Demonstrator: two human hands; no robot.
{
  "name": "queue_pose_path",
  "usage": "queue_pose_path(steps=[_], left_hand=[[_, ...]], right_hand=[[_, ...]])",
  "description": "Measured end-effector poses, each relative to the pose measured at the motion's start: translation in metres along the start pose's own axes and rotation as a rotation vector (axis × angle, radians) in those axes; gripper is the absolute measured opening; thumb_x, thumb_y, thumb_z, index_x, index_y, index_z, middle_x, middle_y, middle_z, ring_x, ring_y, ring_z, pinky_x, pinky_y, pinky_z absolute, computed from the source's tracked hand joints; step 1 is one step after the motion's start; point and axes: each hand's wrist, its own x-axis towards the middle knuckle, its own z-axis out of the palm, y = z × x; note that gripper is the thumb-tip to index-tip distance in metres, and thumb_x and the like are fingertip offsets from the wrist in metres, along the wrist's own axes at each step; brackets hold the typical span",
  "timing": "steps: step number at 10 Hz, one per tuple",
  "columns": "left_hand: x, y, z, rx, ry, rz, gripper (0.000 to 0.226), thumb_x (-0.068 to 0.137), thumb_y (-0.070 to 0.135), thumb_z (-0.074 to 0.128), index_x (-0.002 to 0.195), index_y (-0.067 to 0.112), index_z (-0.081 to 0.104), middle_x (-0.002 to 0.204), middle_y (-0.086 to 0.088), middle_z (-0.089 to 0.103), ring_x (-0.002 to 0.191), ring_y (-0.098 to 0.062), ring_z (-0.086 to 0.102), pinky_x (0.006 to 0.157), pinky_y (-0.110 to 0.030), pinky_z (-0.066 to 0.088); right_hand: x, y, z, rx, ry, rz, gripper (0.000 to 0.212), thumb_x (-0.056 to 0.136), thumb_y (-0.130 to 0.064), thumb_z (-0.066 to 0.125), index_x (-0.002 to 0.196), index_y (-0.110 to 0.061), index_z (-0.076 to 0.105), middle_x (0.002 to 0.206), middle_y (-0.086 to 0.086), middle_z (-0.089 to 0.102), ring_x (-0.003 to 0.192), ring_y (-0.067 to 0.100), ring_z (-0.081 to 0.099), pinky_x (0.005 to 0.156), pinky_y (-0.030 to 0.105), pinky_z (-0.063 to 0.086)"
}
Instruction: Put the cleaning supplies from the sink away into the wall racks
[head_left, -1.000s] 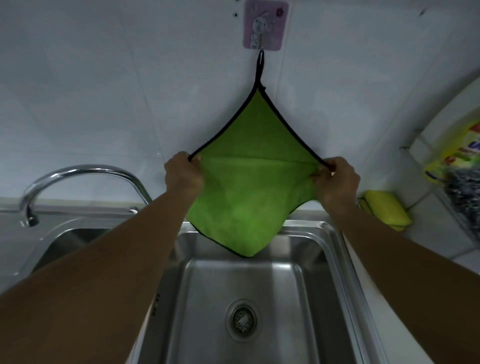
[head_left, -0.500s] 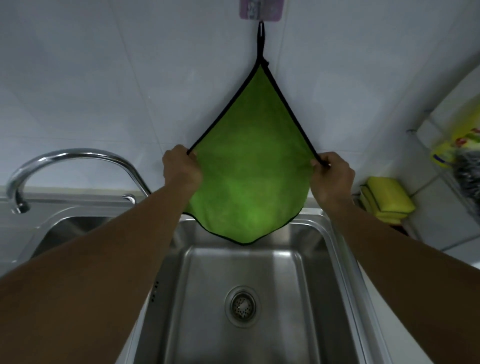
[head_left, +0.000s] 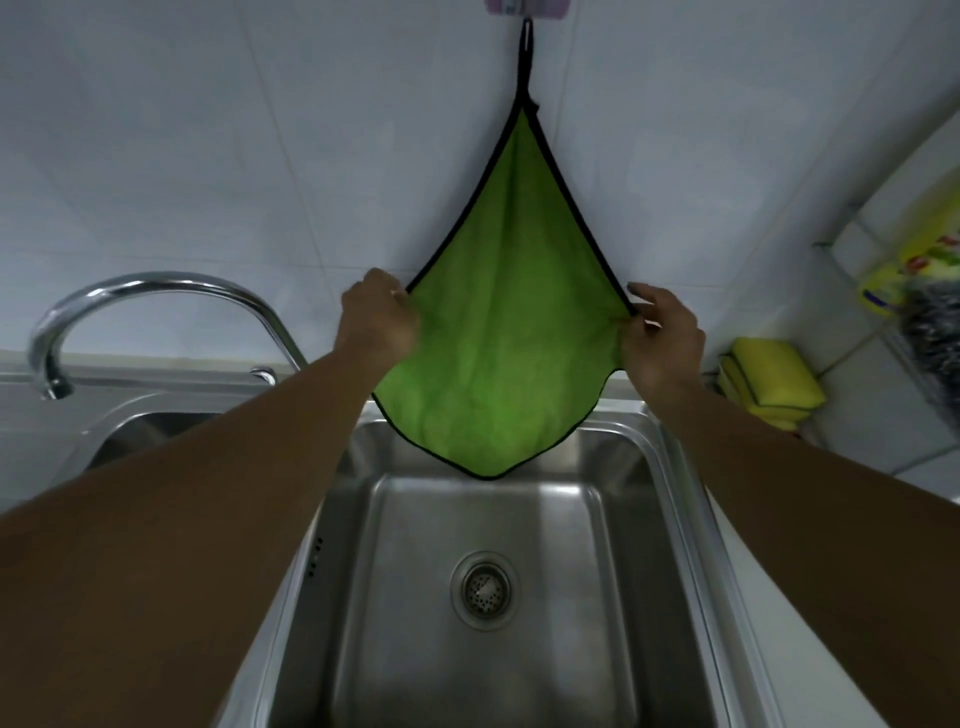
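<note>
A green cloth with black trim hangs by its black loop from a pink hook at the top of the white tiled wall. It is spread flat like a diamond above the steel sink. My left hand pinches the cloth's left corner. My right hand holds the right corner between thumb and fingers, with the other fingers loose. Nothing lies in the sink basin, which shows only its drain.
A chrome faucet arcs over a second basin at the left. Yellow sponges are stacked at the right by the wall. A wall rack at the far right holds a yellow packet and a dark scrubber.
The view has tilted down, so the hook now sits at the top edge. Both hands have kept the cloth's corners; the right hand's fingers have loosened.
</note>
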Motion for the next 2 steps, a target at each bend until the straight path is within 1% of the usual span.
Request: queue_pose_path(steps=[1,2], left_hand=[[-0.009,0.005,-0.007,-0.015,-0.034,0.013,0.038,0.098,0.02,0.045,0.134,0.009,0.052,0.132,-0.019,0.055,0.112,-0.031,0.059,0.087,-0.029,0.047],[-0.019,0.01,-0.014,0.014,-0.071,0.036,0.042,0.098,0.017,0.041,0.138,0.008,0.048,0.135,-0.02,0.055,0.123,-0.032,0.053,0.103,-0.033,0.043]], right_hand=[[-0.006,0.001,-0.001,0.094,0.012,-0.007,0.055,0.088,0.006,0.042,0.121,-0.031,0.065,0.111,0.004,0.068,0.084,0.009,0.07,0.085,0.019,0.057],[-0.017,-0.002,-0.001,0.132,0.019,-0.059,0.061,0.086,0.012,0.032,0.122,-0.024,0.065,0.109,0.006,0.068,0.094,0.017,0.072,0.084,0.03,0.058]])
